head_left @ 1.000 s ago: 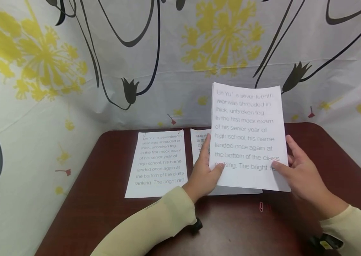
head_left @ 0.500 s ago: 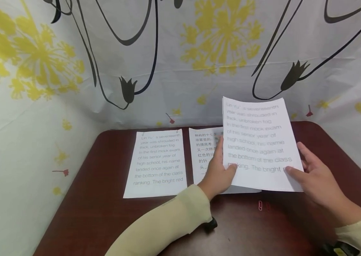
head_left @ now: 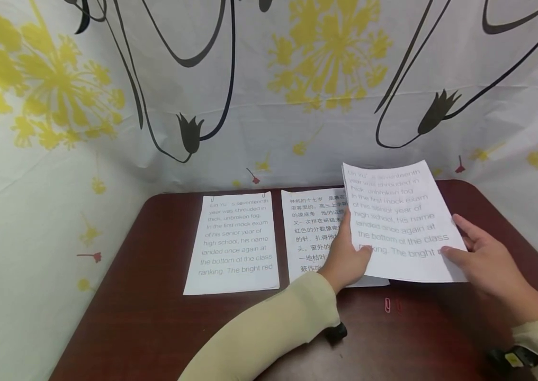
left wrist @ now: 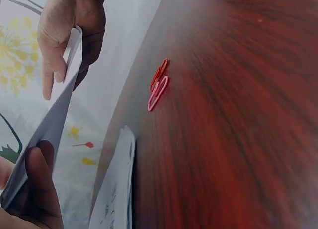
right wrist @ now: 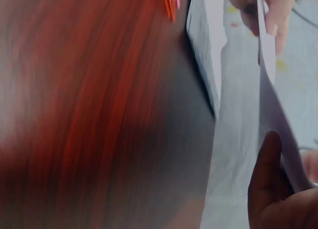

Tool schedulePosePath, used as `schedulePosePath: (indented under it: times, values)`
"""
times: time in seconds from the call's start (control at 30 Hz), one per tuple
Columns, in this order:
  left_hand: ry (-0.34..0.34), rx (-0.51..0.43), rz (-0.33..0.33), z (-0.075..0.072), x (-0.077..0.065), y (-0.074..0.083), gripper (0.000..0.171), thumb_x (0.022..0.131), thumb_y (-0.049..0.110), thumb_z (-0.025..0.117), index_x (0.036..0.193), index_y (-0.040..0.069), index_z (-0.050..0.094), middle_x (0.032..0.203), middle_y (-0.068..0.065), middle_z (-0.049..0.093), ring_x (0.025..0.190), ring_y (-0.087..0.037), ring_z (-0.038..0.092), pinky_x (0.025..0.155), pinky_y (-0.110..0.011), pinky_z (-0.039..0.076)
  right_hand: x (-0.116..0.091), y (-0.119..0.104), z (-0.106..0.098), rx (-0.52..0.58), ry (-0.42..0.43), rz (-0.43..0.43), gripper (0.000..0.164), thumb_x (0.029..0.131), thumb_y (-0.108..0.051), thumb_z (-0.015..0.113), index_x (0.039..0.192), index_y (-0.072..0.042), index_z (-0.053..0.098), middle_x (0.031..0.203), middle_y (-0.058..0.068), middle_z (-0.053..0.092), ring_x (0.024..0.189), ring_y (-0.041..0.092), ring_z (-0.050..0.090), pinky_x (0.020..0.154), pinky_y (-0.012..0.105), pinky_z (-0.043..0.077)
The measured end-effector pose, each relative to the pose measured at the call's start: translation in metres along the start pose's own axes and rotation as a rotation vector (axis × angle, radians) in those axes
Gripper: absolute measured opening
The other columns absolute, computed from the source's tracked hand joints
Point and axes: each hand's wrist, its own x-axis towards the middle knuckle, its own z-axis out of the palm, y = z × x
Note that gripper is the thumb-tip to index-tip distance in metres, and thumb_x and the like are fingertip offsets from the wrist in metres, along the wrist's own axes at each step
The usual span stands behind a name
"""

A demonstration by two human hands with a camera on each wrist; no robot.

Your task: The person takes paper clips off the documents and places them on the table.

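Note:
Both hands hold a thin stack of paper sheets [head_left: 397,217] printed with English text, tilted up above the table's right half. My left hand [head_left: 347,258] pinches the lower left edge, thumb on the printed face. On the opposite edge, my right hand [head_left: 485,259] grips the lower right with its thumb in front. In the left wrist view the held sheets [left wrist: 62,100] appear edge-on, slightly bowed. Partly hidden behind them, a stack of sheets with Chinese text [head_left: 307,227] lies on the table. A pink paper clip [head_left: 387,305] and a red paper clip [head_left: 398,306] lie in front.
Another stack of English-text sheets [head_left: 235,243] lies to the left, with paper clips on its top edge. The dark red wooden table [head_left: 145,317] meets a white patterned cloth [head_left: 259,121] at the back and left.
Both hands have moved right and lowered the held sheets, whose top leans further back. More of the Chinese-text stack shows behind them.

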Motion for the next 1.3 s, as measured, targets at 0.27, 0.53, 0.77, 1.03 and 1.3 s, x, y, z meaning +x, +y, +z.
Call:
schedulePosePath:
  times: [0.27,0.53,0.77,1.03,1.3]
  values:
    - [0.005,0.040,-0.063,0.022,0.011,0.000,0.094,0.096,0.013,0.067,0.171,0.029,0.013,0.164,-0.003,0.042,0.130,-0.008,0.055,0.111,-0.030,0.048,0.015,0.026,-0.016,-0.003,-0.054,0.054,0.084,0.107,-0.019,0.060,0.168,-0.001,0.005,0.148,0.047,0.043,0.078,0.008,0.073,0.063,0.032,0.063]
    - [0.033,0.041,-0.128,0.042,0.020,0.002,0.096,0.091,0.008,0.068,0.171,0.026,0.017,0.161,0.001,0.046,0.121,-0.007,0.059,0.107,-0.030,0.051,0.029,0.046,-0.029,0.018,-0.074,0.056,0.080,0.106,-0.013,0.062,0.164,0.009,0.012,0.125,0.022,0.070,0.078,0.003,0.071,0.064,0.030,0.063]
    - [-0.001,-0.113,-0.202,0.052,0.026,0.011,0.096,0.090,-0.004,0.064,0.170,0.028,0.020,0.106,0.001,0.060,0.065,-0.014,0.066,0.050,-0.036,0.060,0.036,0.058,-0.038,-0.020,-0.084,0.057,0.077,0.106,-0.008,0.060,0.161,0.014,0.012,0.127,0.032,0.066,0.076,0.002,0.070,0.063,0.030,0.062]
    - [0.000,-0.128,-0.210,0.056,0.031,0.012,0.090,0.089,-0.007,0.065,0.165,0.026,0.030,0.095,0.001,0.057,0.066,-0.015,0.065,0.049,-0.034,0.060,0.048,0.062,-0.050,-0.021,-0.129,0.063,0.078,0.104,-0.008,0.062,0.160,0.015,0.012,0.097,-0.013,0.074,0.072,0.005,0.071,0.061,0.030,0.061]
    - [-0.018,-0.077,-0.253,0.058,0.028,0.012,0.086,0.092,-0.003,0.065,0.165,0.024,0.029,0.098,-0.002,0.066,0.049,-0.020,0.061,0.052,-0.036,0.062,0.056,0.066,-0.056,-0.129,-0.103,0.081,0.073,0.104,-0.008,0.059,0.158,0.017,0.016,0.134,0.050,0.052,0.070,0.007,0.069,0.061,0.030,0.061]
